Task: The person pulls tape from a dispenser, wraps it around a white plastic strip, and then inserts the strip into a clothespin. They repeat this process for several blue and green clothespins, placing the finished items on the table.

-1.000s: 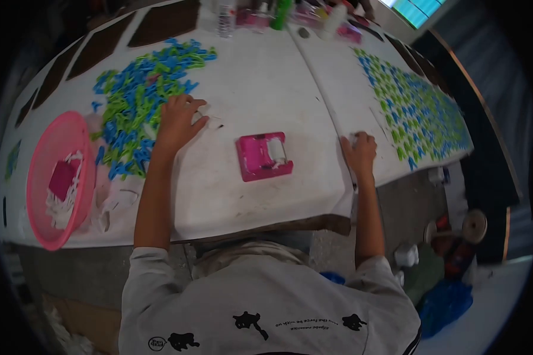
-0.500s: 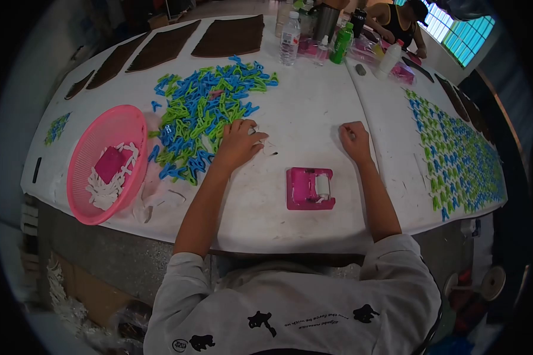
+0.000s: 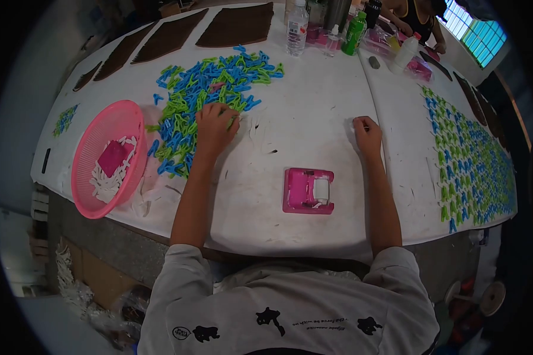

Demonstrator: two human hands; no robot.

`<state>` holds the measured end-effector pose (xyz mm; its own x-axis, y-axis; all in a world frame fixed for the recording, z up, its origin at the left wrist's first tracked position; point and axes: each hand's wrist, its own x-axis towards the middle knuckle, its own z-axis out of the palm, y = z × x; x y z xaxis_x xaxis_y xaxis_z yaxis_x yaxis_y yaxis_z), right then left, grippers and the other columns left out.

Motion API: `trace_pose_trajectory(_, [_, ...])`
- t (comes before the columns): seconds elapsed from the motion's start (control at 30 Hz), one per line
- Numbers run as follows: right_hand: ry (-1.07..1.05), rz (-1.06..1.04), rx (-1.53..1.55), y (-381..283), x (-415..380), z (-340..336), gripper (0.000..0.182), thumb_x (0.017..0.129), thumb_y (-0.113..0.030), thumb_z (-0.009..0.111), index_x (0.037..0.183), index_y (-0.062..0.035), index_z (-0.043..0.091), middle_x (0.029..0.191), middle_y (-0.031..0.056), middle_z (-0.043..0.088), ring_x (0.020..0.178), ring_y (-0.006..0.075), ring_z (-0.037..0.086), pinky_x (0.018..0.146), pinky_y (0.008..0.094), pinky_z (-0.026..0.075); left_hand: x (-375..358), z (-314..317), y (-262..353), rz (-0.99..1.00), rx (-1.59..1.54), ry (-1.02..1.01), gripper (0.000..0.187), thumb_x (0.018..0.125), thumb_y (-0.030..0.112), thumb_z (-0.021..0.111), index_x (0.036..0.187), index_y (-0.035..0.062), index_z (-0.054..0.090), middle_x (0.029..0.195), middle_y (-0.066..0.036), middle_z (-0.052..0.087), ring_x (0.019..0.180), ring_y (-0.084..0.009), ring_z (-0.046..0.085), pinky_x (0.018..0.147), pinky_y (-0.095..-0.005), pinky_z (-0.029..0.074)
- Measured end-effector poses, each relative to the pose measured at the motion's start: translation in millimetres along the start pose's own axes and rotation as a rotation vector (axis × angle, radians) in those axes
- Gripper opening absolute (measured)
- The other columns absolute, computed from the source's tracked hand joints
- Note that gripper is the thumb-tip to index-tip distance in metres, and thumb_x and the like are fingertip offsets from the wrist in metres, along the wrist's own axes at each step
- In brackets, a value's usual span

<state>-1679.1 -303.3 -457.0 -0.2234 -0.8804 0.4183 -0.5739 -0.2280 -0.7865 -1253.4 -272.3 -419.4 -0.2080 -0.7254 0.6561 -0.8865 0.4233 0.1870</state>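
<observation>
My left hand [image 3: 214,125] lies palm down at the right edge of a heap of blue and green plastic pieces [image 3: 204,100] on the white table [image 3: 302,118]. Its fingers reach into the heap; whether they grip a piece is hidden. My right hand [image 3: 367,134] rests on the table near a seam, fingers curled around something small and white. A pink tape dispenser [image 3: 308,190] lies between my arms, close to the table's front edge.
A pink basket [image 3: 103,155] with white scraps and a pink block stands at the left. Rows of blue and green pieces [image 3: 465,154] cover the right. Bottles [image 3: 296,28] and dark brown mats [image 3: 237,26] line the far side, where another person [image 3: 417,18] works.
My left hand moved from the bare table up into the edge of the heap. My right hand shifted slightly right. The view tilted a little.
</observation>
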Motion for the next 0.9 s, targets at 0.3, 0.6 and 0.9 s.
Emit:
trace_pose_trajectory(0.3, [-0.015, 0.197, 0.319, -19, -4, -17, 0.026, 0.096, -0.021, 0.057, 0.090, 0.0018, 0.070, 0.082, 0.0030, 0.067, 0.074, 0.0097, 0.056, 0.069, 0.0243, 0.043, -8, 22, 6, -0.129, 0.251, 0.056, 0.021, 0.075, 0.023, 0.078, 0.094, 0.0172, 0.072, 0.104, -0.003, 0.055, 0.104, -0.0253, 0.048, 0.088, -0.0465, 0.033])
trace_pose_trajectory(0.6, [-0.018, 0.181, 0.299, -19, 1, -12, 0.027, 0.097, -0.022, 0.056, 0.090, 0.0010, 0.070, 0.080, 0.0029, 0.066, 0.073, 0.0091, 0.055, 0.069, 0.0247, 0.041, -3, 19, 20, 0.100, -0.007, 0.066, 0.015, 0.073, 0.026, 0.076, 0.082, 0.0154, 0.071, 0.097, -0.003, 0.056, 0.101, -0.0238, 0.048, 0.088, -0.0446, 0.032])
trace_pose_trajectory(0.9, [-0.030, 0.170, 0.247, -17, 0, -10, 0.029, 0.096, -0.021, 0.056, 0.090, 0.0030, 0.070, 0.076, 0.0041, 0.066, 0.074, 0.0099, 0.057, 0.070, 0.0247, 0.044, -8, 17, 34, 0.003, 0.015, -0.124, 0.017, 0.075, 0.021, 0.076, 0.089, 0.0139, 0.069, 0.094, 0.000, 0.059, 0.102, -0.0224, 0.051, 0.088, -0.0420, 0.033])
